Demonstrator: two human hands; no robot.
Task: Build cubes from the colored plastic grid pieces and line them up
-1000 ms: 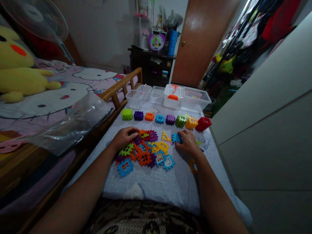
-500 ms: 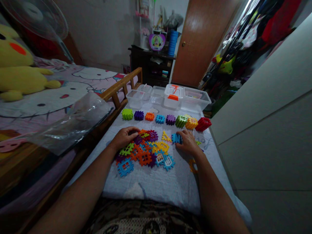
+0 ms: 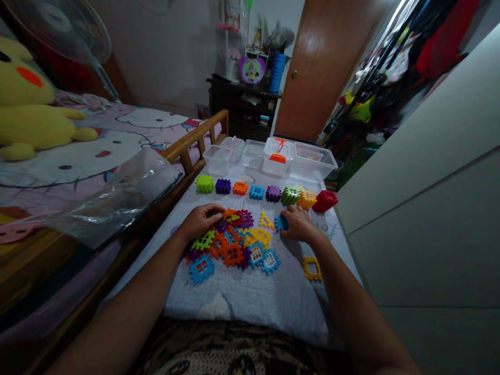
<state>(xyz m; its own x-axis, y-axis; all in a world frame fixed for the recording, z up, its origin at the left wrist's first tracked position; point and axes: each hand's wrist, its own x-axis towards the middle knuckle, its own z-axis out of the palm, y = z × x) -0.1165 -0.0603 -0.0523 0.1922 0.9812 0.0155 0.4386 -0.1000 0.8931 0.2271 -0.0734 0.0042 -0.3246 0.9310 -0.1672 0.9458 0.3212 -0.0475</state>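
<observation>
My right hand [image 3: 300, 223] has its fingers closed round a blue interlocking tile [image 3: 281, 223], which rests on the cloth and is partly hidden by the hand. My left hand [image 3: 200, 221] lies at the left edge of a mixed pile of notched plastic tiles, fingers loosely bent and apart, touching the pile. In the pile are an orange tile [image 3: 233, 254], a lime green tile [image 3: 203, 240] and a blue window tile [image 3: 270, 261]. A yellow triangular tile [image 3: 266, 221] lies between the pile and my right hand. Near my right forearm is a yellow square frame [image 3: 312, 269].
Colour-sorted stacks stand in a row beyond my hands, from a lime green stack [image 3: 204, 184] to a red stack [image 3: 325, 201]. Behind them are clear plastic boxes [image 3: 314, 167]. A wooden bed rail [image 3: 195, 136] borders the left; a pale cabinet [image 3: 425, 208] borders the right.
My right hand has shifted slightly left with the blue tile, and my right forearm has swung right, uncovering more of the yellow square frame. My left hand stays in place.
</observation>
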